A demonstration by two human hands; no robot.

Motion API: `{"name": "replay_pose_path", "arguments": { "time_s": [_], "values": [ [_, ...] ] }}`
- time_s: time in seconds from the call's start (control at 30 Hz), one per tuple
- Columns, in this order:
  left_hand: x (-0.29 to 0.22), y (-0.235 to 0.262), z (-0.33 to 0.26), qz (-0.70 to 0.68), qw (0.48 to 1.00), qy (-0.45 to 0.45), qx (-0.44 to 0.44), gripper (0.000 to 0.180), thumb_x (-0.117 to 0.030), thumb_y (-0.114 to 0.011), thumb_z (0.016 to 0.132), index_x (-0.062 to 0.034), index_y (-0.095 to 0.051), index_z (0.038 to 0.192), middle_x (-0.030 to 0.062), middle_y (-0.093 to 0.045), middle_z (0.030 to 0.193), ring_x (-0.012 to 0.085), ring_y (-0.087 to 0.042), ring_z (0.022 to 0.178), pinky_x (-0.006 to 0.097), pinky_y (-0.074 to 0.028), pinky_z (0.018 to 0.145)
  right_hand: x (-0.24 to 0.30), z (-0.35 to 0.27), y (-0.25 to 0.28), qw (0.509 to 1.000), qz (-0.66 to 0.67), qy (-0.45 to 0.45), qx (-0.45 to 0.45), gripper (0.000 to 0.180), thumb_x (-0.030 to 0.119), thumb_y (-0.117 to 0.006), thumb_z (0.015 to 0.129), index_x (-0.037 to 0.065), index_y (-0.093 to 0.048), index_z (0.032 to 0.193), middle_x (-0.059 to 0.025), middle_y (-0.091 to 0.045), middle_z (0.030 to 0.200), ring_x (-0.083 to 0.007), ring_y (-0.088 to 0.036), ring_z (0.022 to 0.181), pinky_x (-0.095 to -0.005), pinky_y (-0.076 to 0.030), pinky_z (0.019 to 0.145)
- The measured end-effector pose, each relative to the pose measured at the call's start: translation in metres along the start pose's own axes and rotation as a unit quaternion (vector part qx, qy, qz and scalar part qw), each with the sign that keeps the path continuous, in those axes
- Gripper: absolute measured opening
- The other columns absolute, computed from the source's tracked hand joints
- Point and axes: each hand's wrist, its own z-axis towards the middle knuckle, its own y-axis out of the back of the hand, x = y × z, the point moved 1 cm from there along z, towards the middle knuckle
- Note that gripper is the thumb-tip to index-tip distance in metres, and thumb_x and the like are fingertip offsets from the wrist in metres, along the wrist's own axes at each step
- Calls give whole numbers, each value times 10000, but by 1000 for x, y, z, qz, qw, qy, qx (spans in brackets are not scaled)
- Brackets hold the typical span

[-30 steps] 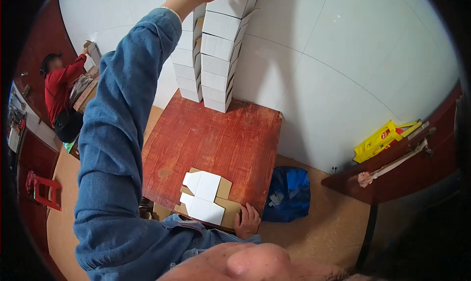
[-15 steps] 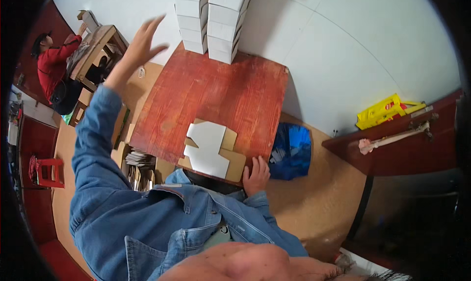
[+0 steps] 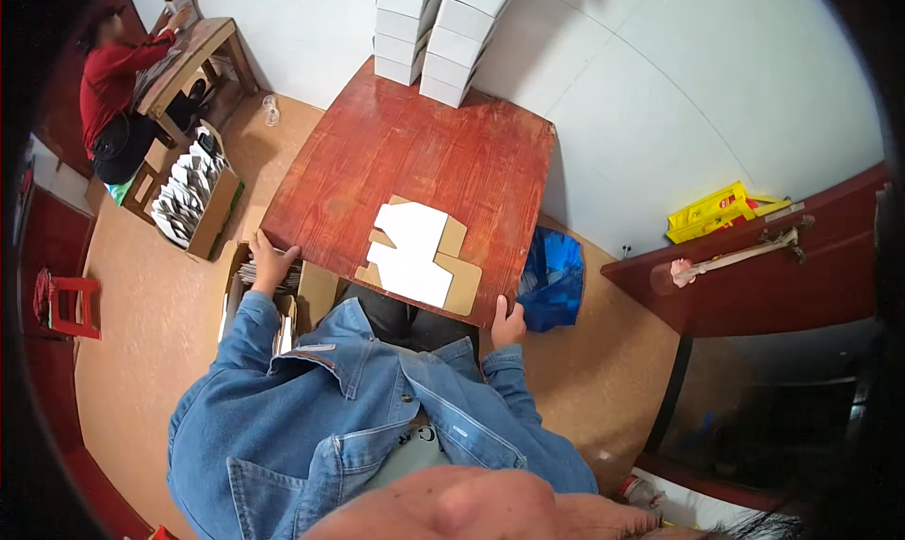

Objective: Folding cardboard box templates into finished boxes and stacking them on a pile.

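Observation:
A flat die-cut cardboard box blank (image 3: 415, 257), white with brown flaps, lies near the front edge of the red wooden table (image 3: 405, 154). My left hand (image 3: 271, 262) grips the table's near left corner, thumb spread along the top. At the near right corner, my right hand (image 3: 507, 324) is closed round the edge, close to the blank but apart from it. Tall stacks of white boxes (image 3: 450, 55) stand at the table's far end.
Below my left hand is a carton of folded card (image 3: 231, 281); another packed carton (image 3: 215, 210) stands farther left. A blue bag (image 3: 554, 281) sits right of the table. A person in red (image 3: 108, 78) works at a wooden bench (image 3: 193, 55). A red stool (image 3: 74, 304) is far left.
My left hand has come down from its raised position, out to the left, onto the table's near left corner. My right hand stays at the right corner. The view has shifted slightly.

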Motion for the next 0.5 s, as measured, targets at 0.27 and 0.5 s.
{"name": "replay_pose_path", "arguments": {
  "time_s": [0.27,0.5],
  "values": [
    [-22,-10,-1,-117,989,95,13,1289,-369,-936,720,155,-95,1545,414,-187,1561,519,-260,1454,474,-268,1222,-43,13,-19,999,2,3,-47,665,601,-592,968,-57,-667,900,-327,-685,916,-502,-652,873,-532,-508,793],
    [-19,-5,-6,-135,986,101,-2,1299,-359,-939,720,161,-76,1539,405,-201,1554,514,-268,1447,451,-279,1219,-47,13,-26,998,41,8,-41,684,601,-606,959,-75,-679,887,-337,-683,909,-507,-652,879,-522,-507,795]
  ]
}}
